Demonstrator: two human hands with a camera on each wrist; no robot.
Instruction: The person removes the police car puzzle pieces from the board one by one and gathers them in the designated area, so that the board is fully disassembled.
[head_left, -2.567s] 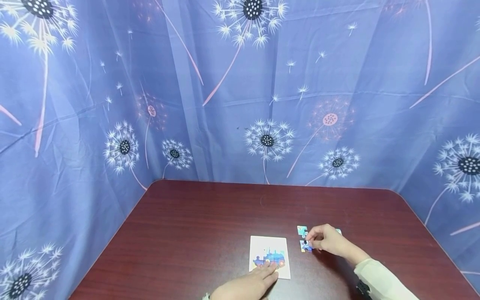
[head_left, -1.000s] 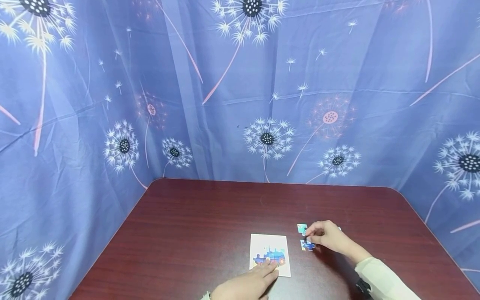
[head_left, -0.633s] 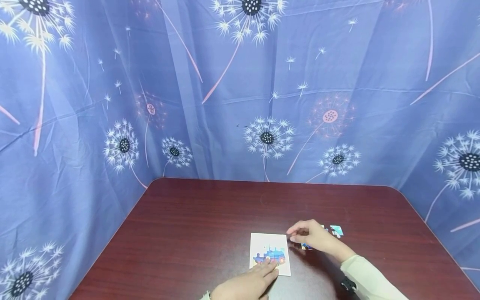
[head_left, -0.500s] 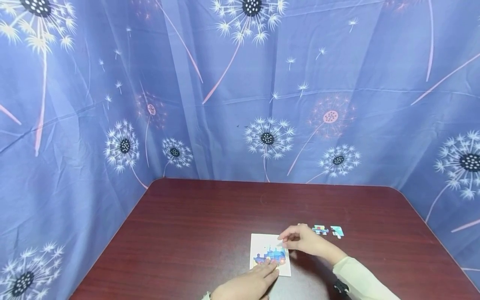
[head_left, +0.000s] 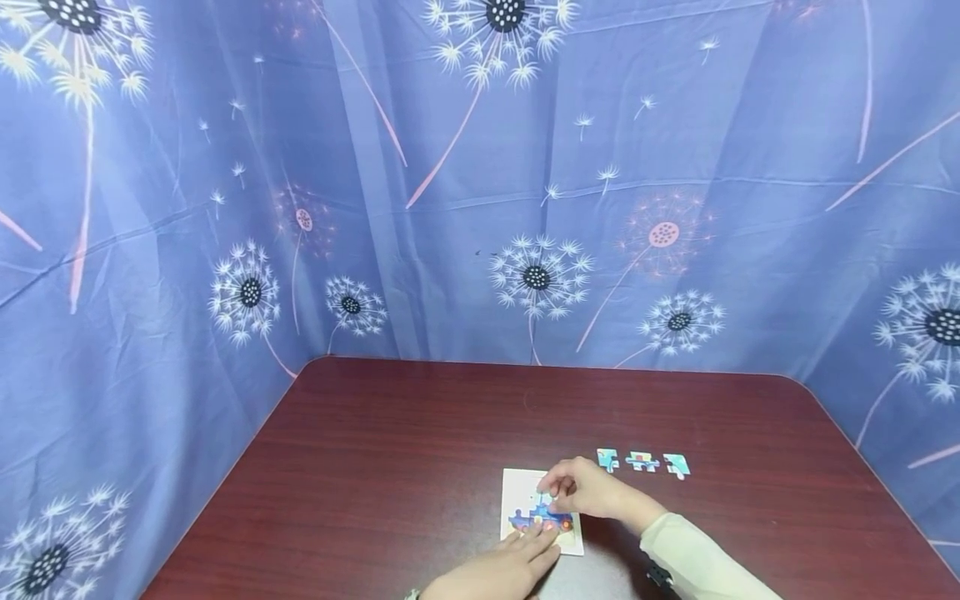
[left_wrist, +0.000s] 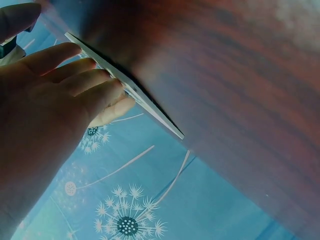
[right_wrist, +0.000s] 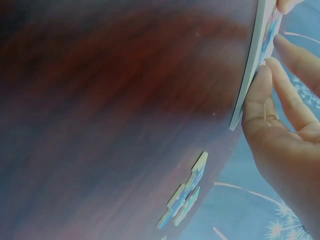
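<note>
L hand (head_left: 498, 571) flat on puzzle board (head_left: 516, 485), prob. so no slip | R hand (head_left: 588, 490) bent over it, can't tell if pinching pc | 3 loose pcs (head_left: 642, 461) near

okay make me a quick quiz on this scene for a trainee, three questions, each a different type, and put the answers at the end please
1. How many loose puzzle pieces lie in a row on the table?
2. True or false: the left grip has its fingers on the puzzle board.
3. Fill in the blank: the grip nearer the loose puzzle pieces is the person's ____ one.

Key:
1. Three.
2. True.
3. Right; the right grip reaches over the puzzle board.
</note>
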